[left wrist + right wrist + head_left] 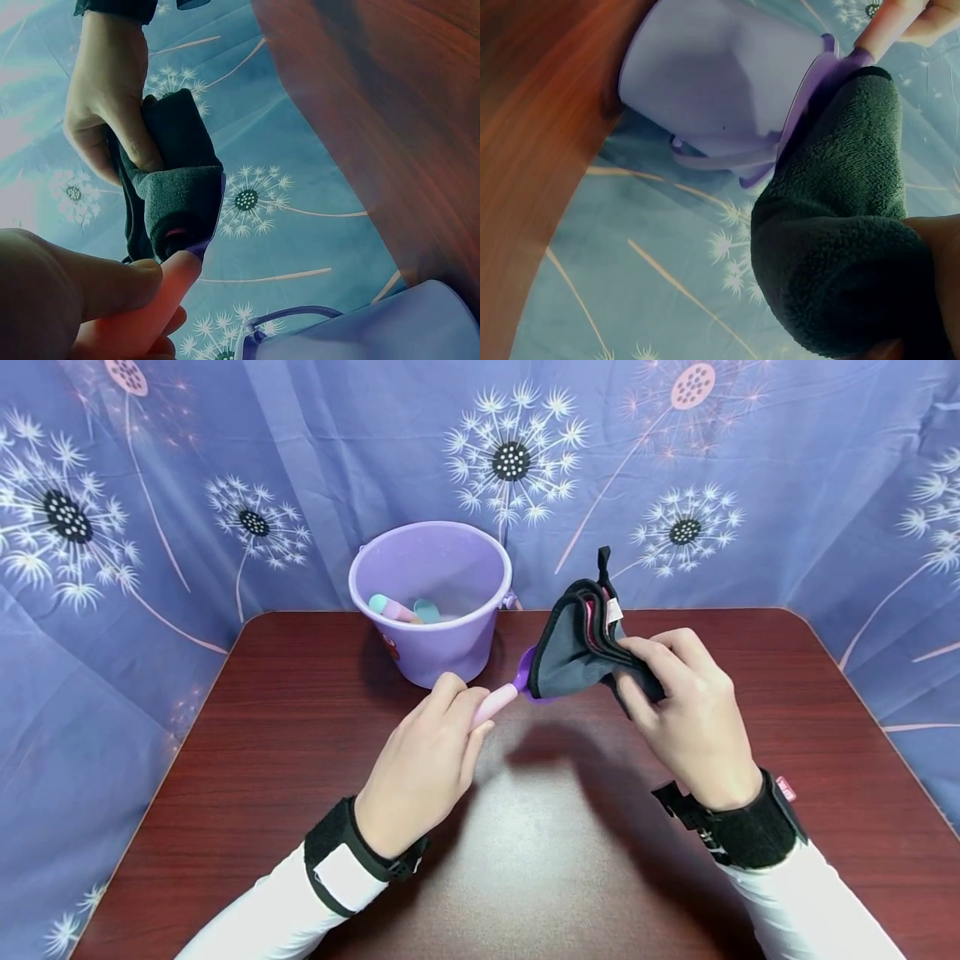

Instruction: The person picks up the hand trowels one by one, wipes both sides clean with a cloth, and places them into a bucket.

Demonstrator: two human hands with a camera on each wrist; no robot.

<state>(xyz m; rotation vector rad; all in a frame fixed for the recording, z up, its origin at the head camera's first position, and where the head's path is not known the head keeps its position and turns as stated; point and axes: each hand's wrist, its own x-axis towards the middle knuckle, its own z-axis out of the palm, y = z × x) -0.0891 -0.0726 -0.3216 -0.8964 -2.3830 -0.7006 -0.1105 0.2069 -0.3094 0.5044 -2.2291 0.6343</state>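
Note:
My left hand grips the pink handle of a toy shovel with a purple blade. The shovel is held above the table. My right hand holds a folded grey cloth with black edging, thumb on one side and fingers on the other. The cloth lies against the blade and hides most of it in the head view. From the right wrist, the blade shows as a purple strip beside the cloth. In the left wrist view the handle is under my left thumb.
A purple bucket stands at the back of the table, left of the cloth. Inside lie a pink and mint handle and a teal piece. The dark red-brown table meets a blue dandelion-print curtain behind.

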